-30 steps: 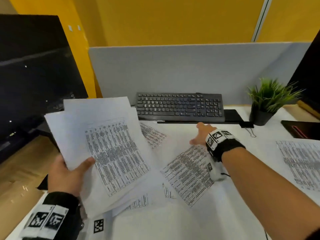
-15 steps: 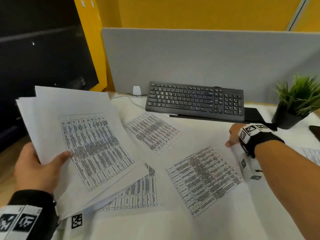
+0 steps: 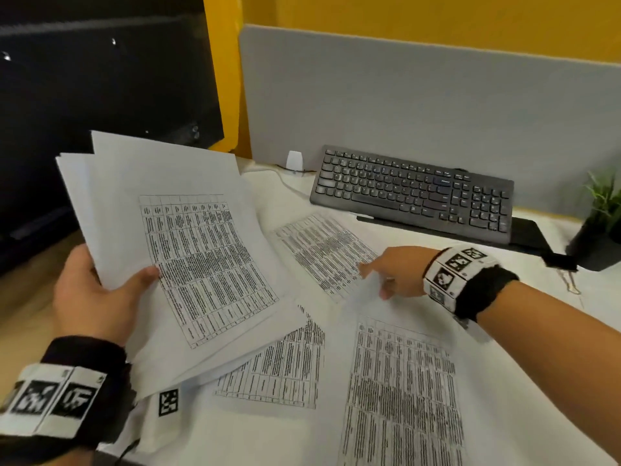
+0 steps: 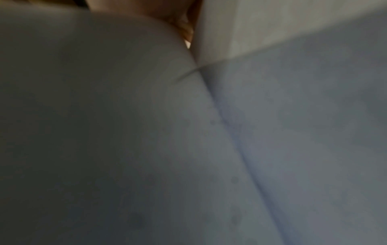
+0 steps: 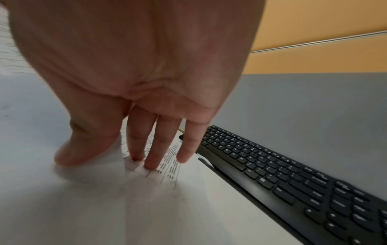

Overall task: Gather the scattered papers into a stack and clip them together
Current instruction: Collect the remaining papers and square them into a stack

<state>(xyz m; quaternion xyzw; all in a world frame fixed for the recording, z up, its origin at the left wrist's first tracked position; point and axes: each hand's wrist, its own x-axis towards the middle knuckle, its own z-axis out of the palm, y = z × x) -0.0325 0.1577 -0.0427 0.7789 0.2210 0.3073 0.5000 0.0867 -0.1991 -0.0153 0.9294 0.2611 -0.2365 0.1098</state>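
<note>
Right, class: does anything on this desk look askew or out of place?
Yes. Loose printed sheets lie scattered at mixed angles across the desk, some overlapping. The bundle in the left hand is fanned out, its edges unaligned.

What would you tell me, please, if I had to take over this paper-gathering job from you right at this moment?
Left hand: holds a fanned sheaf of white printed sheets above the white desk.
Right hand: straight fingertips press the top corner of the nearest loose printed sheet.
Also flat on the desk: the far printed sheet before the black keyboard, and the middle printed sheet partly under the sheaf.
Black binder clip: untouched, beside the dark plant pot.
Done: several sheets gathered.
Left: collect the three in view, square the stack, clip it.
</note>
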